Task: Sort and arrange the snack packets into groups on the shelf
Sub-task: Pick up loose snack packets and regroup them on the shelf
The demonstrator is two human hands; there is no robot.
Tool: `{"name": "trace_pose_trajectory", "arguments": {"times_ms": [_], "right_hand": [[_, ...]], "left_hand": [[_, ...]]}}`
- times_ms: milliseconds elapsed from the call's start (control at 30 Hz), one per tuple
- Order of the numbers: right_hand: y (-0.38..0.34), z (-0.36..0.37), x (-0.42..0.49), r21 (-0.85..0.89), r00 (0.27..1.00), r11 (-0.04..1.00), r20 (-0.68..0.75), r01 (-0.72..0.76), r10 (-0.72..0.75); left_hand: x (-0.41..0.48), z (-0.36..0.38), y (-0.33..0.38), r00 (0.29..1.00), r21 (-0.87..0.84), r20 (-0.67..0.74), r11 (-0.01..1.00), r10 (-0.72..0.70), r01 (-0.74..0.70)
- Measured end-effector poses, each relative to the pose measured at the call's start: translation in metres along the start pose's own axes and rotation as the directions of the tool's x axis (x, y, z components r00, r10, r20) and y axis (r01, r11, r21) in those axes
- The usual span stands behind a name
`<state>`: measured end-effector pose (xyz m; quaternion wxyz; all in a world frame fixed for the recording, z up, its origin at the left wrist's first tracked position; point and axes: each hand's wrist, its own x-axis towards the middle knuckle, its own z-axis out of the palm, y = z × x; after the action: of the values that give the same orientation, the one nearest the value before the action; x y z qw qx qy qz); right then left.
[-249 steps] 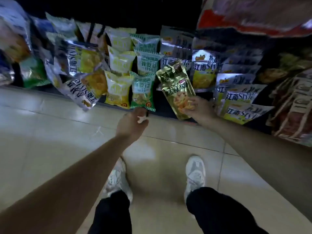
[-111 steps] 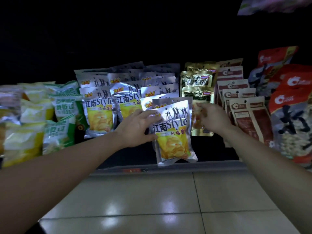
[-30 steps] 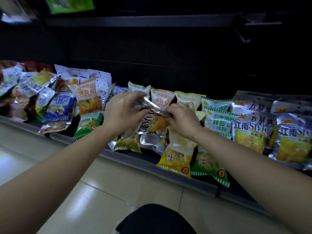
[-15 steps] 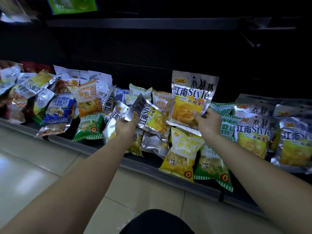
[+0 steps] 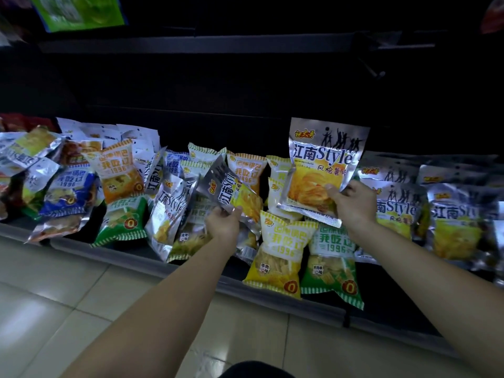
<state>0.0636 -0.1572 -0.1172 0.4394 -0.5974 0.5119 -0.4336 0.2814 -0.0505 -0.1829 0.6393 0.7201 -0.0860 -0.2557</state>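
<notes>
Right hand pinches silver Style chip packet, upright above yellow 1996 packet. Left hand grips tilted silver packet left of it.

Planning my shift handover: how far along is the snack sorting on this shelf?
Done: a silver Style group stands at the right. In hand: the left hand grips a tilted silver packet; the right hand holds an upright silver packet. Left: the mixed pile at the left, with blue, orange, green and silver packets.
</notes>
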Motion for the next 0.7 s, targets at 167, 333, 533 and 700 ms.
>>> {"name": "trace_pose_trajectory", "arguments": {"times_ms": [167, 333, 533, 700], "right_hand": [[0.002, -0.019, -0.003, -0.024, 0.999, 0.999, -0.008, 0.032, -0.032], [-0.007, -0.034, -0.006, -0.042, 0.997, 0.996, -0.005, 0.081, -0.082], [-0.005, -0.078, -0.001, -0.124, 0.987, 0.979, 0.015, 0.163, -0.162], [0.001, -0.144, -0.008, -0.203, 0.979, 0.958, 0.036, 0.202, -0.199]], "left_hand": [[-0.011, 0.0, 0.007, 0.995, -0.133, 0.008, 0.986, 0.099, -0.097], [-0.016, -0.008, 0.033, 0.938, -0.018, 0.04, 0.939, 0.344, -0.344], [-0.04, 0.007, 0.077, 0.779, 0.101, 0.182, 0.776, 0.601, -0.622], [-0.094, 0.044, 0.107, 0.642, 0.149, 0.343, 0.635, 0.686, -0.758]]}}
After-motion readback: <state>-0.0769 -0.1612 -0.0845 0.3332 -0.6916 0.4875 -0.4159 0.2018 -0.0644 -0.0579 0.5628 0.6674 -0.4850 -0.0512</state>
